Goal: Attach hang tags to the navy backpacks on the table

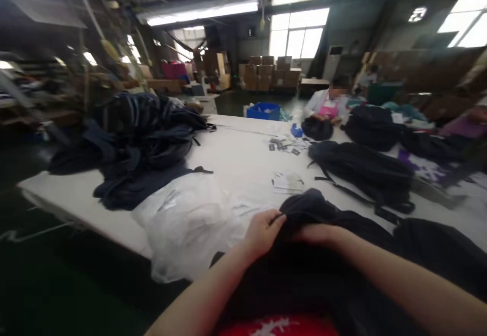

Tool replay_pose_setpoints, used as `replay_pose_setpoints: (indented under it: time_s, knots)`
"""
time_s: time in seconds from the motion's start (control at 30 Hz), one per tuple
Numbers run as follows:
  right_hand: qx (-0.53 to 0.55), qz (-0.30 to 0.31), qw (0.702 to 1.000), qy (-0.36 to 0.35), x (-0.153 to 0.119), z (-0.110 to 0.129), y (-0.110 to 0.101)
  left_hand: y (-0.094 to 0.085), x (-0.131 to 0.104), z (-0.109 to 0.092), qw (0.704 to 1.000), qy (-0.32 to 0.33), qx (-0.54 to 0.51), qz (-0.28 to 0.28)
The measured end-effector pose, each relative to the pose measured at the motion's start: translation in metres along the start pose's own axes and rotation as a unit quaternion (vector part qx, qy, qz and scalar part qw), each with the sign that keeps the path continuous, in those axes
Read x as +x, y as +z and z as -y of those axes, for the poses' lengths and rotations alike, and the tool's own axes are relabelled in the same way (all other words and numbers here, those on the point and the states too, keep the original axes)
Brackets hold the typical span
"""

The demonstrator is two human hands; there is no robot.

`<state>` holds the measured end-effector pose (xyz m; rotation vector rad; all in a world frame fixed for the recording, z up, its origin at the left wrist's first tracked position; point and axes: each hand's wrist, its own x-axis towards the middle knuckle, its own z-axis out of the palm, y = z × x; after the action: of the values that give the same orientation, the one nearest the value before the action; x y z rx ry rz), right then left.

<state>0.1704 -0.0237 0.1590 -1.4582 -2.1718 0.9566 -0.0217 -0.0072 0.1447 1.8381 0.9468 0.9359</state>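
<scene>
A black fabric bag point(304, 270) lies in front of me at the near edge of the white table point(236, 153). My left hand point(262, 232) pinches the top edge of this black bag. My right hand point(317, 234) rests on the same bag just to the right, its fingers curled into the fabric and partly hidden. A heap of clear plastic bags point(186, 224) lies just left of my left hand.
A pile of dark blue and black bags point(140, 143) sits at the table's left. More black bags point(361, 171) lie to the right. Small tags point(283, 145) and a paper point(287, 181) lie mid-table. A seated person point(329, 105) works at the far end beside a blue bin point(264, 111).
</scene>
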Motion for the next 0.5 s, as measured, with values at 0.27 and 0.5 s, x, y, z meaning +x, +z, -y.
replay_pose_setpoints:
  time_s: [0.27, 0.5]
  knots:
    - [-0.098, -0.185, 0.964, 0.163, -0.096, -0.040, -0.066, 0.000, 0.012, 0.004, 1.000, -0.008, -0.029, -0.001]
    - [0.029, -0.205, 0.936, 0.283, -0.128, -0.099, -0.052, -0.013, 0.011, -0.018, 0.993, -0.045, -0.105, 0.025]
